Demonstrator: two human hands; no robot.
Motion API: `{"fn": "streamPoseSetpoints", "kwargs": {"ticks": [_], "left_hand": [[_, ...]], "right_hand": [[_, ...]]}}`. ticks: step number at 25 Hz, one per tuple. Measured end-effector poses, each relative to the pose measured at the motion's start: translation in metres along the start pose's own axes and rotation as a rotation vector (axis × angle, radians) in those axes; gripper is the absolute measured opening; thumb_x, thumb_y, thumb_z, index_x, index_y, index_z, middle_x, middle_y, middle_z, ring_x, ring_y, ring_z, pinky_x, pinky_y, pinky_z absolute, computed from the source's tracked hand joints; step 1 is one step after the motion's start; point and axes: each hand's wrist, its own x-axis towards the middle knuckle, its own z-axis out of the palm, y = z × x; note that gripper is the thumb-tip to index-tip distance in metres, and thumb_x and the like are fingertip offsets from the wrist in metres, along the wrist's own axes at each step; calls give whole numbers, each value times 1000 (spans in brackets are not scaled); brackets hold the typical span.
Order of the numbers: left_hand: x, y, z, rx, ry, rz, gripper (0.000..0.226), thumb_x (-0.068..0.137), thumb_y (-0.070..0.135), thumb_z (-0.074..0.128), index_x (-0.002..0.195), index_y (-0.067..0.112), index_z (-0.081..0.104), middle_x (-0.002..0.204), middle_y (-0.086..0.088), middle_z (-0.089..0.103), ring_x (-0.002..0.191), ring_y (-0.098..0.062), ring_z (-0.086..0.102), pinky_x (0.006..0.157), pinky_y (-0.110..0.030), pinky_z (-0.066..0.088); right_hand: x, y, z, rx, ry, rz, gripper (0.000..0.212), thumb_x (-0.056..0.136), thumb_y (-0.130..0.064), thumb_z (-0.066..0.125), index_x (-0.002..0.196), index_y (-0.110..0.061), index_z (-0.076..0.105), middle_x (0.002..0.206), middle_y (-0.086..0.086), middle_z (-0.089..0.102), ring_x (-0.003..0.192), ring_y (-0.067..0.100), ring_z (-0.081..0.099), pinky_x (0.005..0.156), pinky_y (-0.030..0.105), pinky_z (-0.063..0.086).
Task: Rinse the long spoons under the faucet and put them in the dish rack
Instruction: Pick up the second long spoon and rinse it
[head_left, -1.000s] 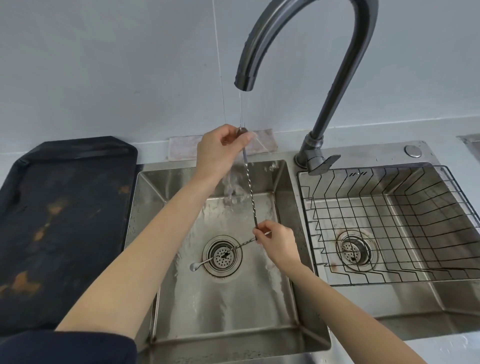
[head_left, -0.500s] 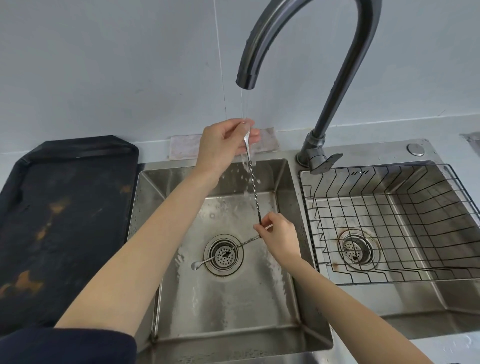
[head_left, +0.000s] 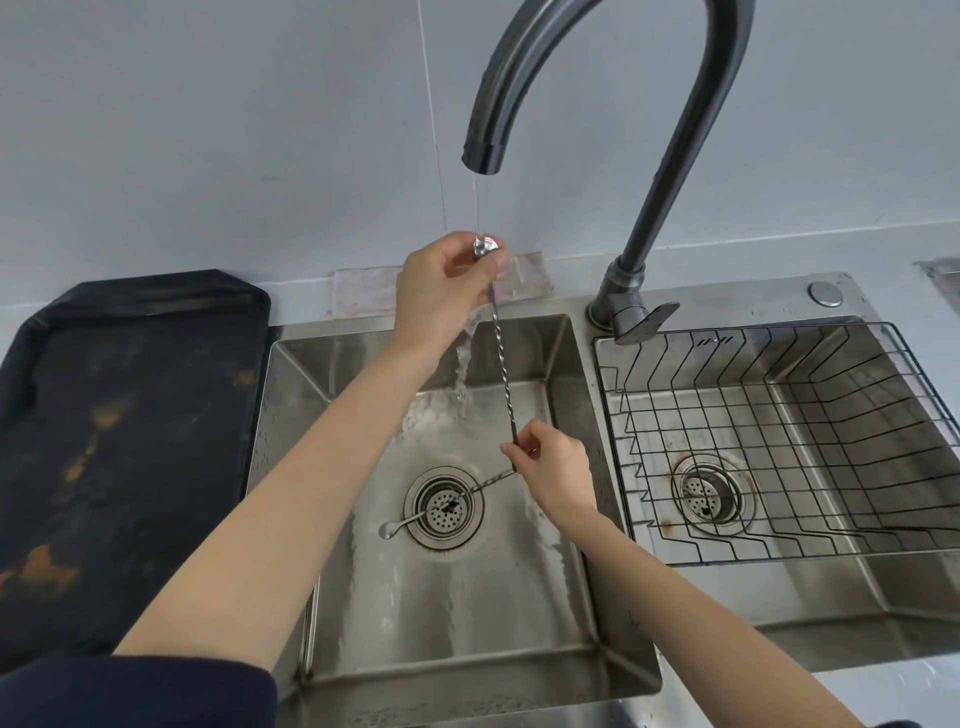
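A long twisted-stem spoon (head_left: 501, 358) is held upright under the running faucet (head_left: 613, 93). My left hand (head_left: 441, 291) grips it near the bowl, which sits at the top in the water stream. My right hand (head_left: 553, 470) pinches its lower end. The same right hand also holds the end of a second long spoon (head_left: 441, 512), which slants down across the left basin's drain, its bowl to the left of the drain. The wire dish rack (head_left: 779, 441) sits in the right basin with nothing in it.
The left sink basin (head_left: 467, 623) is wet, with water splashing at its back. A dark, stained tray (head_left: 119, 441) lies on the counter to the left. A pinkish cloth (head_left: 363, 296) lies behind the sink against the wall.
The spoon's bowl has risen above my left fingers into the water stream. My right hand has barely moved. The second spoon stays across the drain.
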Motion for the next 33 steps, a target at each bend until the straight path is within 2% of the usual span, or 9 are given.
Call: {"fn": "streamPoseSetpoints", "kwargs": {"ticks": [2, 5, 9, 12, 16, 20, 22, 27, 33], "left_hand": [[1, 1, 1, 154, 48, 46, 13, 84, 18, 63, 93, 9, 67, 90, -8, 69, 77, -14, 59, 88, -37, 54], [0, 7, -1, 68, 41, 34, 14, 87, 9, 58, 100, 13, 64, 77, 1, 65, 76, -16, 65, 93, -35, 53], [2, 6, 0, 5, -4, 10, 31, 94, 7, 44, 123, 2, 54, 103, -7, 64, 97, -18, 66, 86, -25, 54], [1, 5, 1, -66, -18, 15, 28, 96, 9, 41, 117, 0, 58, 99, -8, 66, 86, -12, 68, 77, -17, 55], [0, 4, -4, -180, -35, -21, 23, 94, 14, 48, 107, 5, 64, 84, 3, 68, 66, 3, 70, 68, -11, 56], [-2, 3, -15, -107, -149, -34, 23, 93, 10, 49, 113, 13, 61, 109, -2, 68, 70, 8, 67, 72, -9, 54], [-2, 6, -17, -85, -167, -32, 20, 93, 12, 49, 107, 17, 62, 117, -3, 66, 71, 8, 66, 71, -8, 53], [1, 18, -15, -67, -187, -9, 31, 96, 26, 42, 117, 12, 60, 95, -1, 68, 72, 2, 68, 70, -9, 54], [8, 25, -35, -183, -118, 24, 29, 98, 18, 37, 116, 9, 58, 95, -3, 68, 85, -12, 69, 80, -19, 57]], "right_hand": [[0, 0, -1, -17, 16, 17, 20, 87, -27, 63, 75, -16, 51, 80, 8, 67, 75, 25, 64, 68, 34, 51], [1, 0, -4, -39, 40, 12, 17, 88, -27, 62, 82, -12, 56, 82, 4, 62, 74, 22, 60, 63, 31, 47], [1, -2, -4, -51, 58, -14, 21, 88, -26, 62, 93, -6, 61, 87, -2, 49, 77, 16, 51, 67, 28, 41], [1, -3, -2, -41, 40, -27, 22, 88, -26, 62, 94, -5, 62, 90, -2, 46, 78, 16, 50, 69, 27, 40], [6, -6, -2, -16, 29, -74, 21, 88, -22, 63, 92, -2, 64, 87, 0, 49, 79, 19, 54, 74, 30, 46], [14, -13, -6, -35, 33, -93, 22, 89, -23, 61, 94, -2, 65, 93, 9, 60, 82, 22, 58, 75, 30, 45], [18, -20, -8, -61, 24, -99, 24, 90, -25, 58, 98, -3, 66, 102, 11, 64, 88, 22, 59, 74, 27, 42], [25, -38, -13, -95, -24, -140, 26, 94, -26, 52, 105, -6, 65, 109, 10, 65, 99, 26, 62, 82, 35, 50], [45, -69, -26, -80, -12, -237, 25, 94, -26, 51, 97, -7, 67, 91, 11, 71, 82, 24, 63, 76, 38, 53]]}}
